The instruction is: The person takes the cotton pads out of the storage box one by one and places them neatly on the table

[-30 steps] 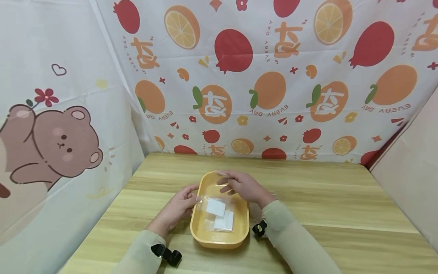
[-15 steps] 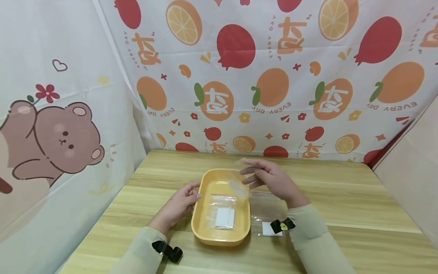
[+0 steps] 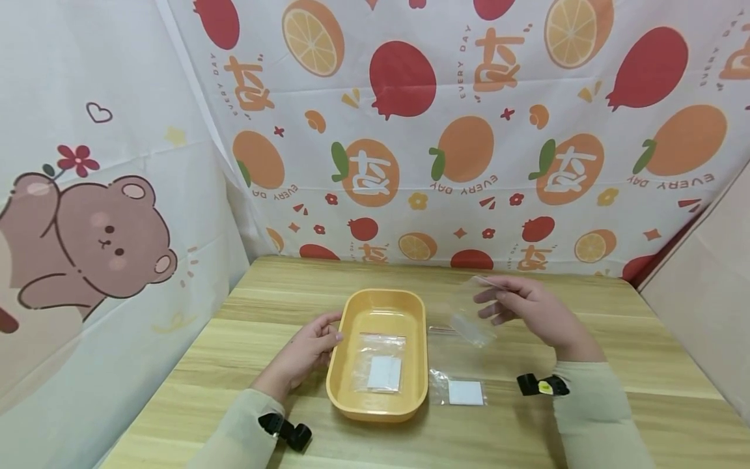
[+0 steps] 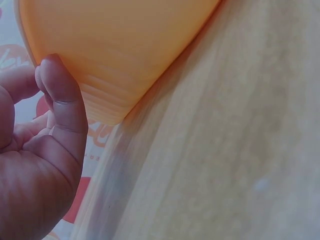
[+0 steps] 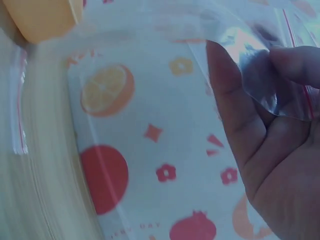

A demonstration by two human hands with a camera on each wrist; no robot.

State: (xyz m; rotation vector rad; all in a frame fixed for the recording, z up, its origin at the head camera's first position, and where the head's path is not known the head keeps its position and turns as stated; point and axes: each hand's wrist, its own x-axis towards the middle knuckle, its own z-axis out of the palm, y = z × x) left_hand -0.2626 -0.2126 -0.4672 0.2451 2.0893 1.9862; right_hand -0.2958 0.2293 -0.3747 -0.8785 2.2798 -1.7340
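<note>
A yellow plastic tray (image 3: 377,409) stands on the table, and my left hand (image 3: 305,352) grips its left rim between thumb and fingers. In the left wrist view the thumb presses against the tray wall (image 4: 125,45). Inside the tray lies a clear zip bag (image 3: 384,371) with a white piece in it. Right of the tray, my right hand (image 3: 536,309) pinches another clear zip bag (image 3: 471,326) by its upper end, above the table. The red seal line of this held bag (image 5: 260,75) shows in the right wrist view.
One more clear zip bag (image 3: 465,392) with a white piece lies flat on the wooden table (image 3: 615,352), close to the tray's right side. A fruit-print cloth (image 3: 410,163) hangs behind the table, and a bear-print cloth (image 3: 111,241) hangs at the left.
My right hand has lifted the bag out of the tray and carried it right, past the rim. One bag is left inside the tray. My left hand stays at the rim.
</note>
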